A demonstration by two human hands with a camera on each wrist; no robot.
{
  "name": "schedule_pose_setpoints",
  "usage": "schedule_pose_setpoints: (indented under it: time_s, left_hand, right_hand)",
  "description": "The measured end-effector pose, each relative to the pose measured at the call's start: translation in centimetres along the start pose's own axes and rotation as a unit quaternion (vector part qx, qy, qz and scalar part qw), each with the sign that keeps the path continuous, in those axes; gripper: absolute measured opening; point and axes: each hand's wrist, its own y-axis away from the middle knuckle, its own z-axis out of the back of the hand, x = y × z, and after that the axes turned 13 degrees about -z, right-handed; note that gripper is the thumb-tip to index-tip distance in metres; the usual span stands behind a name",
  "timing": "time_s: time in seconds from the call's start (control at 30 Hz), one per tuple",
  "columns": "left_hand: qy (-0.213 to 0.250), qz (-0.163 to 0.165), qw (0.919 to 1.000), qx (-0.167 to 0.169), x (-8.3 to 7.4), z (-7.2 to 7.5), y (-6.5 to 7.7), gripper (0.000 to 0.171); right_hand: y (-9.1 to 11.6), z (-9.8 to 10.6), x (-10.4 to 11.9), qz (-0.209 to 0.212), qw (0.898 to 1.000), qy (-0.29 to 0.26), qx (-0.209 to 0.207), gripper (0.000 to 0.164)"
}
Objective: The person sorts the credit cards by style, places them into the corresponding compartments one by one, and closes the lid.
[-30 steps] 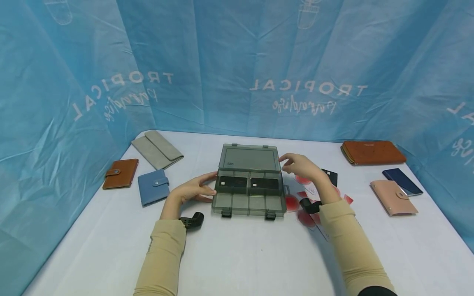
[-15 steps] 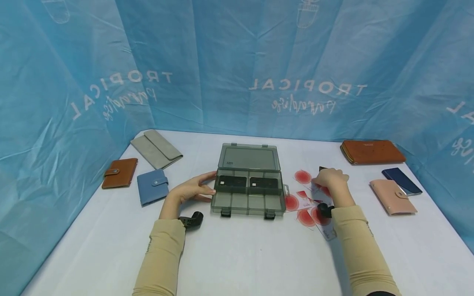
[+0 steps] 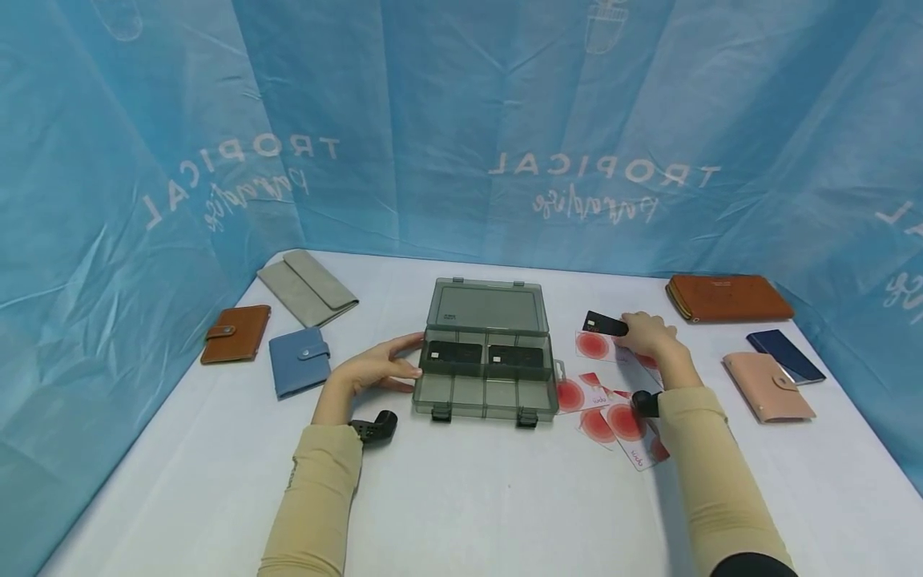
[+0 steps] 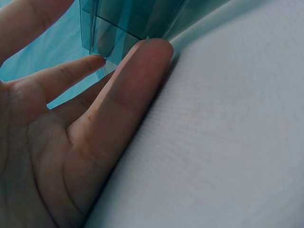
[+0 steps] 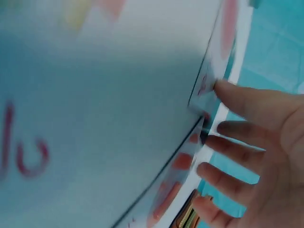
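Note:
A translucent grey-green compartment box stands in the middle with its lid raised and tipped back. Two black cards, each with a small chip, lie in its rear compartments, a left card and a right card. My left hand rests against the box's left side, fingers spread and fairly straight; in the left wrist view its thumb lies by the box's lower edge. To the right, my right hand pinches another black card by its right end, above white-and-red cards.
More white-and-red cards lie overlapping right of the box. At left are a brown wallet, a blue wallet and a grey wallet. At right lie a brown zip wallet, a dark phone and a pink wallet.
My right hand has left the box lid's right edge and reached right to the cards. A black card there is now in its fingers and has shifted left. The left hand has stayed put.

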Motion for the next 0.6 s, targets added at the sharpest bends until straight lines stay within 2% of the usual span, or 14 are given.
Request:
schedule_pose_setpoints:
  time_s: [0.1,0.2,0.37,0.47,0.6]
  left_hand:
    - [0.000,0.004,1.0000,-0.002,0.0,0.0,-0.1,0.083]
    - [-0.001,0.007,1.0000,-0.005,0.1,0.1,-0.1,0.083]
    - [0.000,0.004,1.0000,0.001,0.1,0.1,-0.2,0.083]
    - [0.003,0.005,1.0000,0.001,0.0,0.1,-0.2,0.083]
    - [0.005,0.002,1.0000,0.000,0.0,0.1,-0.1,0.084]
  right_hand:
    - [-0.4,0.1,-0.3,-0.041,0.999,0.015,0.003,0.056]
    - [-0.7,0.3,-0.5,-0.064,0.998,0.004,0.016,0.051]
    - [-1.0,0.7,-1.0,-0.072,0.996,-0.032,0.039,0.044]
    - [-1.0,1.0,-1.5,-0.072,0.989,-0.101,0.076,0.047]
    - [-0.6,1.2,-1.8,-0.080,0.969,-0.200,0.118,0.059]
